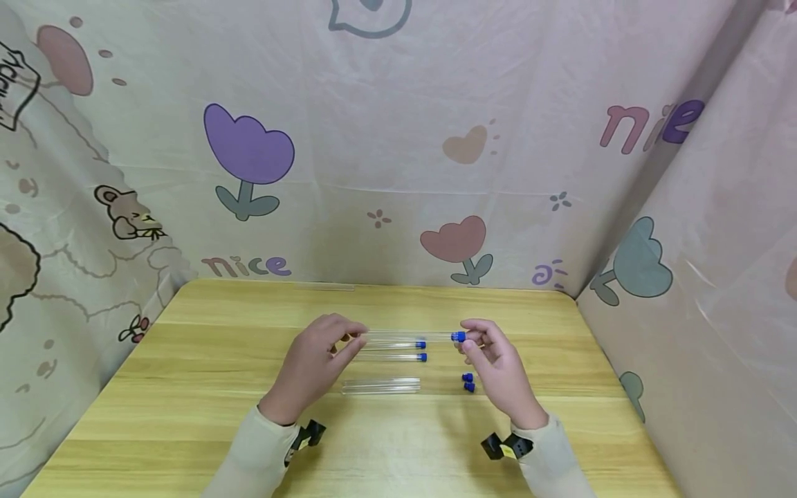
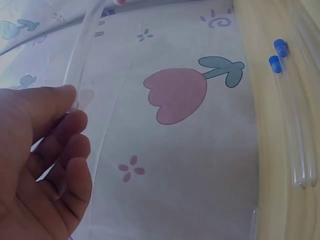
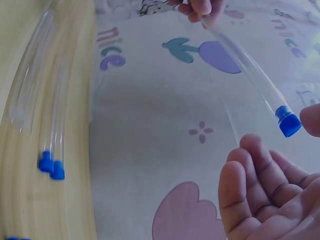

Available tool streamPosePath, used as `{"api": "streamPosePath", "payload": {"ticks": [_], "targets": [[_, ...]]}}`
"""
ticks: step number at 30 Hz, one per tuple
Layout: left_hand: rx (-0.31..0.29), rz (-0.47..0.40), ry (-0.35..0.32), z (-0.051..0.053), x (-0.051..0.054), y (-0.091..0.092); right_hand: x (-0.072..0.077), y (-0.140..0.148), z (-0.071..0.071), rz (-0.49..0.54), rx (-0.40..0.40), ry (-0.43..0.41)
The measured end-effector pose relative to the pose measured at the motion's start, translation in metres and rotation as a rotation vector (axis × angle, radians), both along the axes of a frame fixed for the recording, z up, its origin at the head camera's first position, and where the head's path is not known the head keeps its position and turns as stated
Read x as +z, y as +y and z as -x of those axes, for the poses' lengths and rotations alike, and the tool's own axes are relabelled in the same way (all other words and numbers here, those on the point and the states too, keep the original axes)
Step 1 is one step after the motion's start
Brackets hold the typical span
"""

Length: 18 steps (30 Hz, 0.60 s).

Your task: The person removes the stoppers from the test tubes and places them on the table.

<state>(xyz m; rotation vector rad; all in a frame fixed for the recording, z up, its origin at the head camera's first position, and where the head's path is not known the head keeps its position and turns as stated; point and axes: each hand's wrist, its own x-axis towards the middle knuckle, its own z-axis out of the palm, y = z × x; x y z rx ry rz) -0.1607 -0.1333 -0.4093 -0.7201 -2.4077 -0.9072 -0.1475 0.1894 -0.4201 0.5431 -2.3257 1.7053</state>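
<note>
My left hand (image 1: 317,363) pinches one end of a clear test tube (image 1: 407,335) between thumb and fingertips, above the table. A blue stopper (image 3: 288,122) sits in the tube's other end. My right hand (image 1: 503,370) is beside this stopper; in the right wrist view its thumb (image 3: 311,120) is close to the blue cap, while the other fingers spread below, apart from it. Whether the thumb touches the stopper is unclear. Beneath the held tube lie two tubes with blue stoppers (image 1: 423,357). Nearer me is a group of unstoppered clear tubes (image 1: 381,386).
Two loose blue stoppers (image 1: 469,386) lie on the wooden table (image 1: 386,443), right of the unstoppered tubes. A thin clear piece (image 1: 330,287) lies along the table's far edge. Patterned cloth (image 1: 373,124) hangs behind the table and at both sides.
</note>
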Motion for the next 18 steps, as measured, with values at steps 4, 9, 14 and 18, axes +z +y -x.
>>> {"api": "streamPosePath", "payload": {"ticks": [4, 9, 14, 18], "targets": [[-0.019, -0.015, 0.039, -0.0019, 0.0020, 0.0016, 0.0028, 0.0000, -0.0035, 0.043, 0.017, 0.014], [-0.041, -0.020, 0.070, -0.0019, 0.0015, 0.0040, 0.0059, -0.0007, -0.0039, 0.087, 0.016, 0.011], [-0.069, -0.008, 0.030, -0.0029, -0.0017, 0.0061, 0.0066, -0.0015, -0.0033, 0.137, 0.024, -0.032], [-0.104, -0.005, -0.014, -0.0041, -0.0033, 0.0093, 0.0059, -0.0025, -0.0032, 0.148, 0.012, -0.070]]}}
